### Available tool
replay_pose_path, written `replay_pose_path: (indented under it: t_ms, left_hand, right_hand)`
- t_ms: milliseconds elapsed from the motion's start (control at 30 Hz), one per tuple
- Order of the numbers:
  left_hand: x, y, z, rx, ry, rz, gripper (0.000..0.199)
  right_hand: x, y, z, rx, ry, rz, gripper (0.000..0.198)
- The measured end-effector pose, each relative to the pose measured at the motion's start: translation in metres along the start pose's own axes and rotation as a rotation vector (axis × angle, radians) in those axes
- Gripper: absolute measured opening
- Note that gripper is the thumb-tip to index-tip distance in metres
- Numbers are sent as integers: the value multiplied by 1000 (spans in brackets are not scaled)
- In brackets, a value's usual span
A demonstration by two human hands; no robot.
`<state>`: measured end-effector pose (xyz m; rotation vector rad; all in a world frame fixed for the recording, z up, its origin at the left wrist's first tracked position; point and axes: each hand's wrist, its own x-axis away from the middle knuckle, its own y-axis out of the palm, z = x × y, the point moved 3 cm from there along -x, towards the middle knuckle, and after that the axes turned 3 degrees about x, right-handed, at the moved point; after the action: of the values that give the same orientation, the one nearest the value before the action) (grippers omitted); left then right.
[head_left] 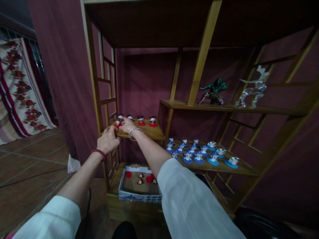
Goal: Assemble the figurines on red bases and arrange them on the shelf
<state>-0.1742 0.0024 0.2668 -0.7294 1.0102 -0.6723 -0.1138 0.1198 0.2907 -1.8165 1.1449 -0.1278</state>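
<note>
My right hand (128, 126), with a silver bangle at the wrist, reaches over the small upper-left shelf (149, 132). Its fingers close on a small black-haired figurine (118, 122) with a red base at the shelf's front left. My left hand (108, 140), wearing a dark red bead bracelet, is at the shelf's left front corner, fingers reaching toward the same figurine's base. Whether they touch it is hard to see. Similar figurines stand behind and to the right, among them one (141, 120) and another (153, 121) on red bases.
Below sits an open cardboard box (122, 186) with several figurine parts and red discs. Several blue-based figurines (198, 157) fill the lower right shelf. Above them stand a green-and-dark statue (215, 89) and a clear deer figure (255, 89). Wooden posts (203, 53) divide the rack.
</note>
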Motion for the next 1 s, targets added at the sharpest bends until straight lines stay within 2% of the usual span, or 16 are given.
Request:
replay_pose_path:
  t_ms: [133,267,667,1000]
  left_hand:
    - [-2,1,-1,-7,4,-32,32]
    - [1,2,2,-22,55,26,33]
    - [4,5,3,-43,92,63,34]
    - [3,4,3,-18,89,40,38]
  right_hand:
    - [-8,6,4,7,2,2,50]
    - [-16,11,8,6,-15,23,52]
    - [-24,20,15,18,-123,40,38]
    - [-31,25,20,-42,-89,20,45]
